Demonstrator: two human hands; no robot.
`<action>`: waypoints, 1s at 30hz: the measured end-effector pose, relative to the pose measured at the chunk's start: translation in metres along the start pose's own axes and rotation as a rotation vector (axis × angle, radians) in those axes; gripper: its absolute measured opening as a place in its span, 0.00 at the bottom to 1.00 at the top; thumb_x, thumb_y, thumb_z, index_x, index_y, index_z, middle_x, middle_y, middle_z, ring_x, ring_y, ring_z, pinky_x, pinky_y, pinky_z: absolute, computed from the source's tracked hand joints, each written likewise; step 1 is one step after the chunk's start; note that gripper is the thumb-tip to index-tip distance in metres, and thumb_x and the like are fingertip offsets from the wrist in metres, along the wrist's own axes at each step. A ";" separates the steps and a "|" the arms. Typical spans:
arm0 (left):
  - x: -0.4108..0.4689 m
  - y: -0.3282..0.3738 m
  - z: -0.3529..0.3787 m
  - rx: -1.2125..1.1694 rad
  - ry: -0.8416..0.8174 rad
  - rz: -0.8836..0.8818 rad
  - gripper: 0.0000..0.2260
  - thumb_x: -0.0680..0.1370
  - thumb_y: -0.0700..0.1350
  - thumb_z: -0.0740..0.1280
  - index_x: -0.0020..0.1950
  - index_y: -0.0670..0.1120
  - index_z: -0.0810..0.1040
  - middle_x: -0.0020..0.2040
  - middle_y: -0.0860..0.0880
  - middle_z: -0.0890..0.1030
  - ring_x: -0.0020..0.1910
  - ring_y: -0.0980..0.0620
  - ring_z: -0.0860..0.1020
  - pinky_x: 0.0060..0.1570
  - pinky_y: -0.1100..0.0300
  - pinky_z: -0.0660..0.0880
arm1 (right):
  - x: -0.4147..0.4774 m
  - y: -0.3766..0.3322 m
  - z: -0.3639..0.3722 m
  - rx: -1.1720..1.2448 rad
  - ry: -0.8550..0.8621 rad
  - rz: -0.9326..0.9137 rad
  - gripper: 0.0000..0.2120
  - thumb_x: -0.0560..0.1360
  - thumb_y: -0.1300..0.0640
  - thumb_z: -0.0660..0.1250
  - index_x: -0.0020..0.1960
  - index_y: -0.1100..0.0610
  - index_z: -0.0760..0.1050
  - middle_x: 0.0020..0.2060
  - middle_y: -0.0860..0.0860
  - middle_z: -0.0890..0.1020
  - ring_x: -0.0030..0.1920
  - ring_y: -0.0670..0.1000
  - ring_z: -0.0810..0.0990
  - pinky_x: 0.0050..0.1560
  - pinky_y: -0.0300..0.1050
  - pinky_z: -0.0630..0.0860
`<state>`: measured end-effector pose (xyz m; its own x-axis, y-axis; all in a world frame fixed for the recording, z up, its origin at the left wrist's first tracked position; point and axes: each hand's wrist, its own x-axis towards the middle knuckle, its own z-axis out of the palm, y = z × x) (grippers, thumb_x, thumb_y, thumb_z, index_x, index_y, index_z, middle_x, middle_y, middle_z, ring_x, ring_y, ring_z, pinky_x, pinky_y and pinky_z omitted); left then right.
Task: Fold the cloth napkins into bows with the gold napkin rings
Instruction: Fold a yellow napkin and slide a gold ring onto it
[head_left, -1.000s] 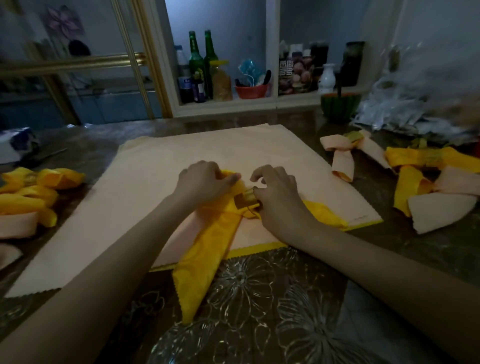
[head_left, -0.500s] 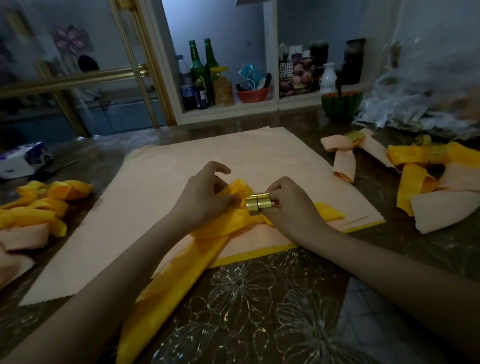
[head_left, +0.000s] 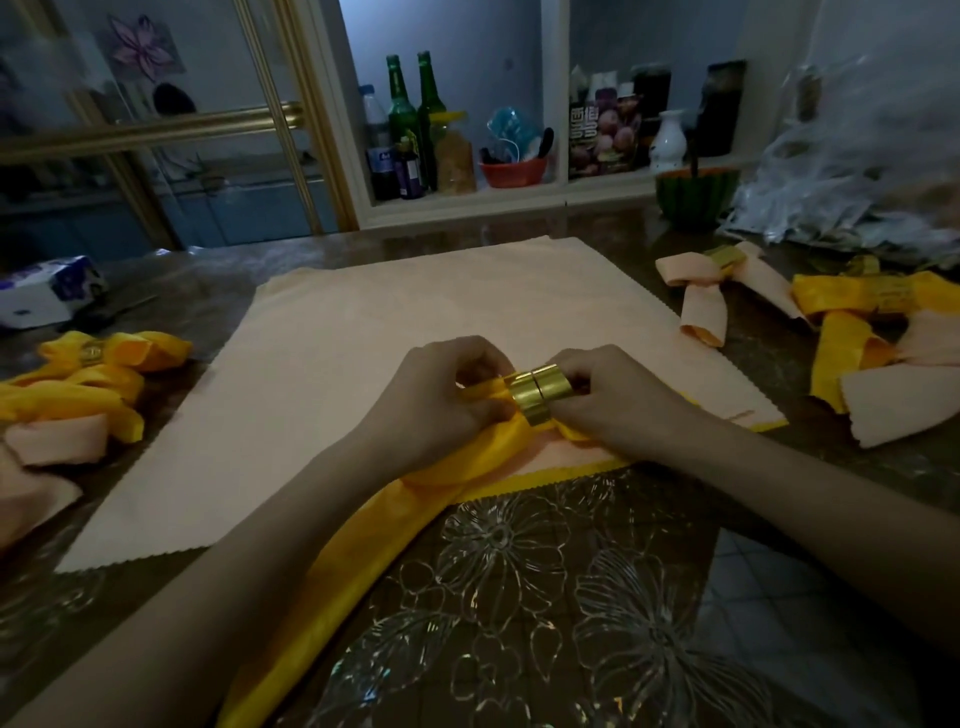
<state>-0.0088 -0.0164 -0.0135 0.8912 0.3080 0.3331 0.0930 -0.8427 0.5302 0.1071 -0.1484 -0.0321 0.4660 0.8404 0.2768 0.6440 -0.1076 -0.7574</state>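
R hand (head_left: 613, 408) curls round gold napkin ring (head_left: 537, 396), steadying it. L hand (head_left: 441, 402), just left of ring, pinches bunched yellow napkin (head_left: 400, 514), prob. to feed it thru; tail trails below ring.

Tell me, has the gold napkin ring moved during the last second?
Yes, slightly. The gold napkin ring, pinched by the right hand, has shifted right, toward the near right corner of the flat peach napkin.

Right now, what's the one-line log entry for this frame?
left hand: pinches yellow napkin | right hand: holds gold ring at gathered napkin | finished bows: both sides of peach cloth
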 end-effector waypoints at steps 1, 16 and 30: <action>-0.001 0.002 0.002 -0.043 0.012 0.012 0.14 0.69 0.41 0.74 0.45 0.56 0.74 0.43 0.56 0.79 0.44 0.61 0.76 0.44 0.68 0.74 | 0.000 0.000 -0.004 -0.004 -0.016 -0.012 0.06 0.73 0.66 0.67 0.49 0.63 0.80 0.45 0.57 0.81 0.43 0.54 0.79 0.43 0.43 0.74; -0.010 0.017 0.013 0.154 0.004 0.185 0.23 0.73 0.51 0.69 0.67 0.49 0.70 0.59 0.52 0.74 0.54 0.57 0.71 0.52 0.69 0.67 | 0.003 0.000 -0.003 -0.100 0.045 -0.053 0.09 0.75 0.60 0.65 0.50 0.63 0.81 0.51 0.53 0.75 0.48 0.43 0.73 0.49 0.34 0.70; 0.001 -0.011 -0.005 0.214 0.032 0.160 0.20 0.70 0.46 0.72 0.60 0.48 0.72 0.55 0.51 0.73 0.51 0.54 0.73 0.52 0.56 0.74 | 0.003 -0.001 -0.030 0.206 -0.046 0.174 0.11 0.79 0.50 0.57 0.51 0.54 0.75 0.47 0.48 0.80 0.47 0.44 0.79 0.43 0.32 0.76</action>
<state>-0.0114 -0.0048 -0.0155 0.8880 0.1739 0.4256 0.0467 -0.9550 0.2928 0.1260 -0.1616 -0.0133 0.5273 0.8427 0.1084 0.4179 -0.1462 -0.8967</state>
